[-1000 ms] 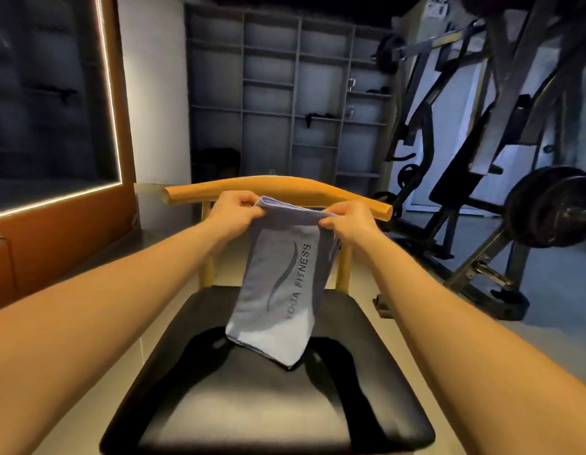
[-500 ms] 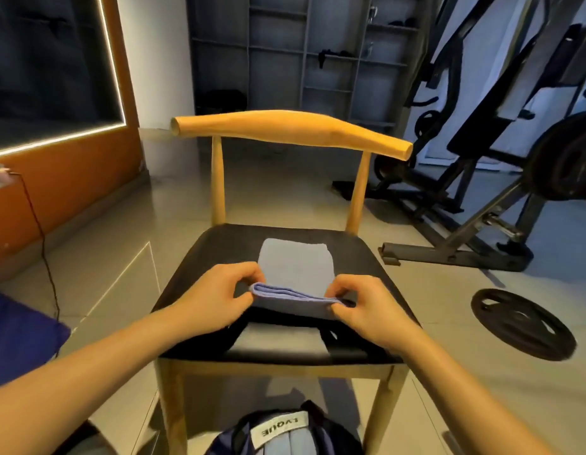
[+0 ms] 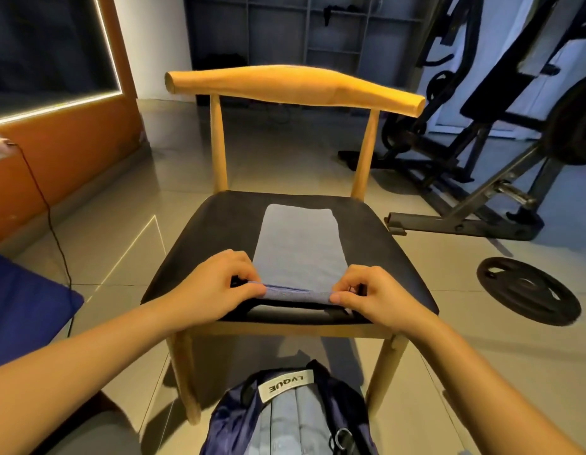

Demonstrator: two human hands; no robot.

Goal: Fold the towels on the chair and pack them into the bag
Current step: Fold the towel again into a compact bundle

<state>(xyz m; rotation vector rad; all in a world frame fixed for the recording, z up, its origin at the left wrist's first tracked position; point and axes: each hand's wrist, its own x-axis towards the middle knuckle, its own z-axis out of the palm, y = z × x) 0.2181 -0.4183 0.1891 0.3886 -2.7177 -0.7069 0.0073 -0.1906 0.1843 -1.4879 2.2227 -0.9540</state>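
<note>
A light blue towel [image 3: 298,244] lies flat as a long folded strip on the black seat of a wooden chair [image 3: 219,224]. Its near end is lifted a little off the seat. My left hand [image 3: 216,287] pinches the near left corner and my right hand [image 3: 373,297] pinches the near right corner. On the floor in front of the chair stands an open dark blue bag [image 3: 232,421] with a white label; folded blue towels [image 3: 285,421] show inside it.
A black weight plate [image 3: 528,290] lies on the tiled floor to the right. Gym machines [image 3: 502,133] stand behind it. An orange wall panel [image 3: 55,159] with a hanging black cable is at left, a blue cushion [image 3: 19,307] below it. Grey shelves are at the back.
The towel went from hanging upright at the chair back to lying flat on the seat. Both hands came down to the seat's front edge, keeping hold of its corners.
</note>
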